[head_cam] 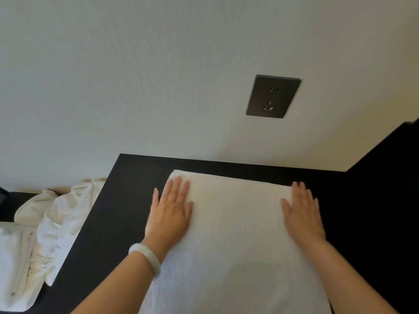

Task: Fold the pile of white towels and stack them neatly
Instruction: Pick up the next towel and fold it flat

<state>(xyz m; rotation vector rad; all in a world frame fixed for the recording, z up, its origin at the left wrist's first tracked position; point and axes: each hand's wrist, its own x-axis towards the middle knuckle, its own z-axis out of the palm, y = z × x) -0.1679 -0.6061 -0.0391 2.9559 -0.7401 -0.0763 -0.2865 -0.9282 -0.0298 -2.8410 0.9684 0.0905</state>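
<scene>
Both hands were laid flat, fingers straight and slightly spread, with nothing gripped. The left hand (169, 214) was pressed on the left border of the towel (235, 234), and the right hand (302, 214) on its right border. The towel was spread on the dark table (108, 211). Its far edge lay just beyond the fingertips, and its near end ran out of view below the wrists. The unfolded pile (56, 218) was heaped well to the left of the left hand, beside the table's edge.

A skewed fold was judged the main risk. If unequal pressure were applied, the cloth could be dragged sideways and wrinkles trapped. The pile might also be dislodged if brushed by the left forearm.
</scene>
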